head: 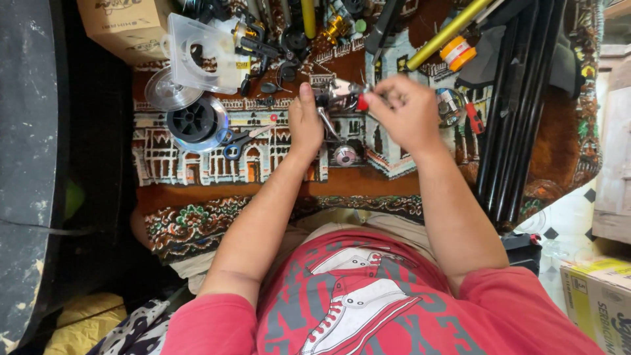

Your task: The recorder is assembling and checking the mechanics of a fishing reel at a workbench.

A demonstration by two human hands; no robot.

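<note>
Grip L: my left hand [304, 121] is wrapped round the body of a small fishing reel [334, 98], thumb up, fingers closed on it.
Grip R: my right hand [409, 112] pinches the reel's red knob [362, 102] btwn thumb & fingertips, rest of fingers curled.
Reel pos: held just above the patterned rug [197, 164], centre of view, btwn both hands; its stem hangs down toward a round silver-pink part [344, 155] lying on the rug.
Left of L hand: blue-handled scissors [238, 141] flat on rug, next to a black line spool [194, 121] sitting in a clear disc; clear plastic case [204, 52] & cardboard box [125, 26] further up.
Right of R hand: bundle of dark rods [519, 112] running top to bottom; yellow rod [447, 33] slanted, orange-white cap [457, 52] near it.
Top edge: heap of black & gold reel parts [289, 36], can't tell each one.
Me: red printed shirt [368, 296], seated, rug over lap area.
</note>
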